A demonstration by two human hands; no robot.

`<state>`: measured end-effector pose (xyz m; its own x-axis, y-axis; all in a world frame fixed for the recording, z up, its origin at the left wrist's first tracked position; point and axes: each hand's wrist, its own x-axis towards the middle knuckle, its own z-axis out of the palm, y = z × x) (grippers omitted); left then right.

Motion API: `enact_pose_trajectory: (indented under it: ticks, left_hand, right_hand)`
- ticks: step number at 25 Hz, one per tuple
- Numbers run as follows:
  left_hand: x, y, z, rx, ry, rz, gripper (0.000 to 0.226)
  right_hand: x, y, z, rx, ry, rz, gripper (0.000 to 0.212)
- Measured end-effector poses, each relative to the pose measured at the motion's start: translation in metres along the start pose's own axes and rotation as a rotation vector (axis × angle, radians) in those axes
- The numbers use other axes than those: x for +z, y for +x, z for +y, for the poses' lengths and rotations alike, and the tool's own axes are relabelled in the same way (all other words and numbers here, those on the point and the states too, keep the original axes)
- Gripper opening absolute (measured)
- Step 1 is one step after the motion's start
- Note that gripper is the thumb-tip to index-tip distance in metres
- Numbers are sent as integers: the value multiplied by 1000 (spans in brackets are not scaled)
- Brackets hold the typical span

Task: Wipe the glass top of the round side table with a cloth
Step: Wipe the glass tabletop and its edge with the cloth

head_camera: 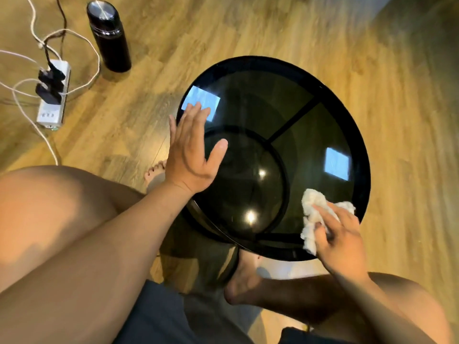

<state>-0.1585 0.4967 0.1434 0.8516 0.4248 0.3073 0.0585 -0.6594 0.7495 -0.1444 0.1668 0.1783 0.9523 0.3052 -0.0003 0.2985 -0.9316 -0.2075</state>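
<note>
A round side table with a dark glass top and a black rim stands on the wooden floor in front of me. My right hand presses a crumpled white cloth onto the glass near the table's near right edge. My left hand is flat and open, fingers apart, resting at the left edge of the glass with nothing in it. Ceiling lights reflect in the glass.
A black flask stands on the floor to the far left. Further left, a white power strip lies with black plugs and loose white cables. My bare legs and feet are under and beside the table.
</note>
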Motion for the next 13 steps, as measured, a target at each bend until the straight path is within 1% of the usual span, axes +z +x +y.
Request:
enact_pose_trajectory:
  ticks: [1, 2, 3, 4, 6, 8, 10, 12, 13]
  left_hand:
    - [2, 0, 0, 54, 15, -30, 63]
    - [3, 0, 0, 87, 33, -52, 63]
    - [3, 0, -1, 95, 44, -66, 64]
    - [3, 0, -1, 92, 50, -70, 65]
    - [2, 0, -1, 91, 50, -68, 67]
    - [0, -2, -2, 97, -4, -66, 67]
    - [-1, -4, -1, 106, -72, -80, 66]
    - [-2, -4, -1, 121, -82, -106, 68]
    - [-3, -3, -2, 125, -71, -115, 70]
  right_hand:
    - [-4, -4, 8, 83, 5, 13, 51]
    - [-1, -8, 1, 103, 6, 20, 51]
    - [6, -12, -20, 63, 14, 20, 49]
    - [16, -16, -48, -37, 29, 21, 44]
    - [35, -14, -112, -292, 90, -22, 37]
    - [51, 12, -151, -489, 84, -36, 35]
    - [59, 57, -167, -637, 49, -40, 35]
    - [63, 103, -177, -718, 6, -96, 25]
    - [66, 126, -181, -744, 3, -80, 20]
